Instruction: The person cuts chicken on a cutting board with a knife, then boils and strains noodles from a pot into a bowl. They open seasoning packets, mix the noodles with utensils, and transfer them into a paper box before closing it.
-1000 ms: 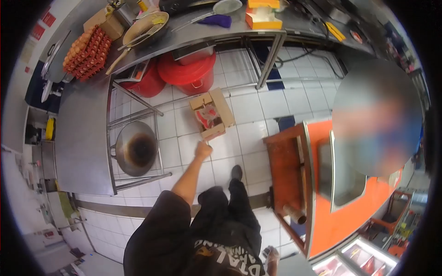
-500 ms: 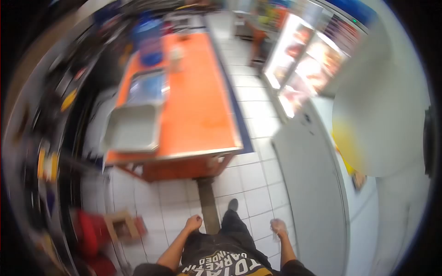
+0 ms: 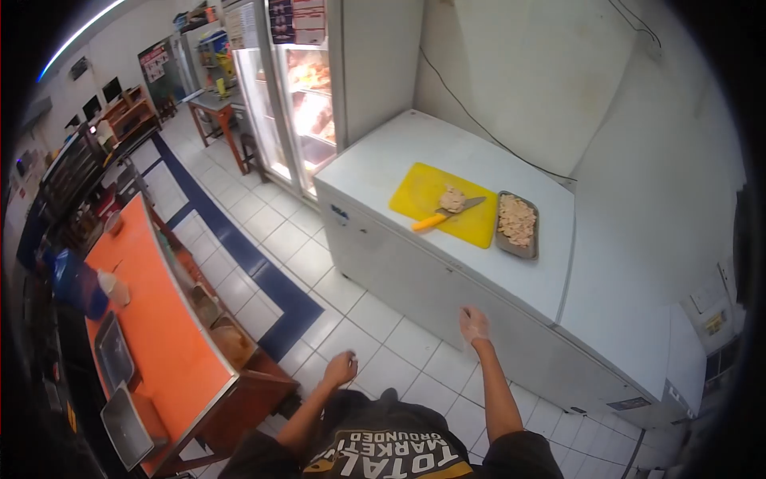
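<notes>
My left hand (image 3: 341, 367) hangs over the tiled floor with its fingers curled in and nothing visible in it. In front of the white chest freezer (image 3: 367, 188) is my right hand (image 3: 474, 325), in a clear plastic glove, loosely open and apart from the freezer's side. A yellow cutting board (image 3: 415, 188) lies on the freezer lid. On the board rest a small heap of chopped meat (image 3: 452, 199) and a knife (image 3: 432, 221) with a yellow handle, its blade against the heap. Beside the board stands a grey tray (image 3: 520, 252) filled with chopped pale meat (image 3: 517, 219).
An orange-topped table (image 3: 163, 319) stands at left, with metal trays (image 3: 132, 431) and a blue container (image 3: 76, 283) on it. A lit glass-door display fridge (image 3: 307, 104) adjoins the freezer. White tiles with a blue band (image 3: 239, 259) cover the floor.
My view has swung right, from the orange table to the chest freezer. The board, knife and meat tray have come into full view. My right hand is raised slightly.
</notes>
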A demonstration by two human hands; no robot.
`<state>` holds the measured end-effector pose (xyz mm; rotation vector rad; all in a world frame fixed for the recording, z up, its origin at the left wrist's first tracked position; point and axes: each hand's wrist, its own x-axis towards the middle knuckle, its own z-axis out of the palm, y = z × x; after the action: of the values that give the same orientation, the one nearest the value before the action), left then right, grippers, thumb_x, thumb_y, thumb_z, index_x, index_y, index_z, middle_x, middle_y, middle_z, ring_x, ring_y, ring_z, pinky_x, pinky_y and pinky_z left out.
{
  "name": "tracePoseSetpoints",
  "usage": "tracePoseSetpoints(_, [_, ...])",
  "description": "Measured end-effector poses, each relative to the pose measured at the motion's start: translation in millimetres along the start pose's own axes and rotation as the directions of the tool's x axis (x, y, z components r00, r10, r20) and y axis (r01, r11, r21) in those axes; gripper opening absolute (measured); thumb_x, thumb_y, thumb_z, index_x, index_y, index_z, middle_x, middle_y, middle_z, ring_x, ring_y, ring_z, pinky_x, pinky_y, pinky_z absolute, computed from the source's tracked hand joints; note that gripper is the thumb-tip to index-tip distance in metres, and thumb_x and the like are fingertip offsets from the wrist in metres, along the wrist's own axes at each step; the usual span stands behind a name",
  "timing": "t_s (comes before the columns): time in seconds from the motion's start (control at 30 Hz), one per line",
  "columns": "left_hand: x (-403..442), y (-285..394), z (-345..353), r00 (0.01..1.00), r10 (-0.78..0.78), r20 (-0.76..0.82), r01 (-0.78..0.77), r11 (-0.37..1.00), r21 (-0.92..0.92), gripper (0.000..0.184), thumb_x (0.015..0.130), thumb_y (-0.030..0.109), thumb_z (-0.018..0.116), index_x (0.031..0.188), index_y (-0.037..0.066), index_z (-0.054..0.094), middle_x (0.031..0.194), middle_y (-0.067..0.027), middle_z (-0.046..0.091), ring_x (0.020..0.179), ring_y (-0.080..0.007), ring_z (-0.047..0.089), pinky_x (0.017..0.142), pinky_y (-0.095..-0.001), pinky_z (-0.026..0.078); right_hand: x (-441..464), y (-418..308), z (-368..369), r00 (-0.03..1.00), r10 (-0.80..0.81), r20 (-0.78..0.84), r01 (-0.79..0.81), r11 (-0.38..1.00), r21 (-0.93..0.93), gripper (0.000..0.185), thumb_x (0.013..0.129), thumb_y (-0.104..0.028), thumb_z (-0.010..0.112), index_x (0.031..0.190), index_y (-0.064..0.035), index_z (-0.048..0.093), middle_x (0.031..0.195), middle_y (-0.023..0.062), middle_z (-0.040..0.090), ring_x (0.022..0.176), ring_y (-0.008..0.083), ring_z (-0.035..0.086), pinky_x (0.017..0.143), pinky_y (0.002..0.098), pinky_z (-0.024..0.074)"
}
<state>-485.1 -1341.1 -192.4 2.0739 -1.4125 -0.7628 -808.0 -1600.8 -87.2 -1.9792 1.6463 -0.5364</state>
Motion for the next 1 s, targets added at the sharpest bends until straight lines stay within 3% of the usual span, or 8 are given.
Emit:
tracePoseSetpoints(0.1, [99.9, 92.6, -27.4, 0.985, 0.166, -0.042, -0.17, 0.979, -0.113, 0.032, 0.088, 0.017, 0.063, 0.116, 0.002, 0.061, 0.106, -0.0217, 0.066, 0.093, -0.0418, 0.065, 0.084, -0.0485, 0.053, 62.7, -51.4, -44.3, 0.993, -0.1, -0.057, 0.098, 0.994, -0.044, 0.033, 0.093, -0.03, 0.056, 0.108, -0.0048, 0.071, 0.109, 0.0188, 0.07, 0.102, 0.0362, 0.066, 0.091, 0.0421, 0.0506])
tracePoseSetpoints(0.27, [253.4, 202.0, -49.9, 0.832, 0.489, -0.264, -0.495, 0.868, 0.047, 0.034, 0.084, 0.014, 0.065, 0.114, 0.0, 0.058, 0.113, -0.0201, 0.06, 0.102, -0.038, 0.061, 0.083, -0.0473, 0.052, 198.3, -80.7, -58.6, 0.954, -0.239, -0.182, 0.235, 0.971, -0.043, 0.028, 0.091, -0.026, 0.057, 0.101, -0.0039, 0.071, 0.105, 0.0207, 0.069, 0.1, 0.0396, 0.064, 0.089, 0.0458, 0.0505])
tracePoseSetpoints(0.4, [357.5, 253.9, -53.7, 0.794, 0.559, -0.239, -0.525, 0.828, 0.194, 0.031, 0.079, 0.014, 0.069, 0.106, 0.001, 0.059, 0.107, -0.0186, 0.059, 0.099, -0.0369, 0.059, 0.08, -0.0467, 0.051, 307.4, -100.3, -59.8, 0.909, -0.394, -0.137, 0.368, 0.912, -0.18, 0.029, 0.091, -0.026, 0.057, 0.102, -0.0038, 0.071, 0.106, 0.021, 0.069, 0.098, 0.0388, 0.065, 0.087, 0.0459, 0.0512])
tracePoseSetpoints(0.53, [429.3, 273.2, -30.3, 0.831, 0.552, -0.07, -0.493, 0.788, 0.37, 0.03, 0.077, 0.013, 0.07, 0.102, 0.002, 0.059, 0.098, -0.0162, 0.061, 0.09, -0.0329, 0.062, 0.074, -0.0449, 0.053, 424.4, -102.5, -30.2, 0.956, -0.29, -0.038, 0.275, 0.937, -0.217, 0.029, 0.089, -0.027, 0.061, 0.103, -0.0052, 0.072, 0.107, 0.0225, 0.068, 0.1, 0.0394, 0.065, 0.088, 0.0464, 0.051])
tracePoseSetpoints(0.6, [457.5, 273.9, -20.4, 0.848, 0.531, 0.007, -0.477, 0.756, 0.448, 0.032, 0.077, 0.012, 0.069, 0.105, 0.001, 0.058, 0.098, -0.0166, 0.062, 0.09, -0.0326, 0.064, 0.073, -0.0441, 0.054, 464.6, -125.6, -20.7, 0.981, -0.158, 0.114, 0.19, 0.905, -0.381, 0.033, 0.087, -0.032, 0.063, 0.102, -0.0044, 0.072, 0.106, 0.0235, 0.069, 0.102, 0.0401, 0.065, 0.089, 0.0464, 0.0512])
tracePoseSetpoints(0.8, [470.2, 274.5, -26.6, 0.885, 0.456, 0.099, -0.463, 0.833, 0.303, 0.024, 0.077, 0.008, 0.064, 0.098, 0.002, 0.055, 0.09, -0.0169, 0.063, 0.072, -0.0344, 0.068, 0.061, -0.0407, 0.057, 539.3, -103.3, 30.1, 0.96, -0.055, 0.274, 0.177, 0.878, -0.445, 0.041, 0.086, -0.04, 0.062, 0.099, -0.0026, 0.072, 0.11, 0.0225, 0.069, 0.108, 0.0385, 0.063, 0.093, 0.0437, 0.0501])
tracePoseSetpoints(0.93, [455.2, 282.9, -41.0, 0.906, 0.361, 0.222, -0.363, 0.931, -0.037, 0.021, 0.088, 0.013, 0.059, 0.097, -0.004, 0.053, 0.081, -0.0252, 0.064, 0.075, -0.0445, 0.066, 0.067, -0.0514, 0.054, 551.8, -131.3, 11.5, 0.875, 0.118, 0.47, 0.142, 0.864, -0.482, 0.039, 0.086, -0.037, 0.062, 0.102, -0.004, 0.073, 0.114, 0.0228, 0.068, 0.111, 0.0372, 0.062, 0.095, 0.0425, 0.0493])
tracePoseSetpoints(1.0, [448.3, 279.5, -44.2, 0.908, 0.288, 0.305, -0.251, 0.955, -0.155, 0.022, 0.09, 0.014, 0.058, 0.096, -0.006, 0.052, 0.08, -0.03, 0.064, 0.077, -0.0495, 0.064, 0.069, -0.0545, 0.053, 556.6, -130.2, 4.7, 0.874, -0.075, 0.481, 0.297, 0.865, -0.405, 0.039, 0.085, -0.036, 0.062, 0.105, -0.004, 0.073, 0.111, 0.0232, 0.068, 0.108, 0.038, 0.064, 0.094, 0.0429, 0.0504])
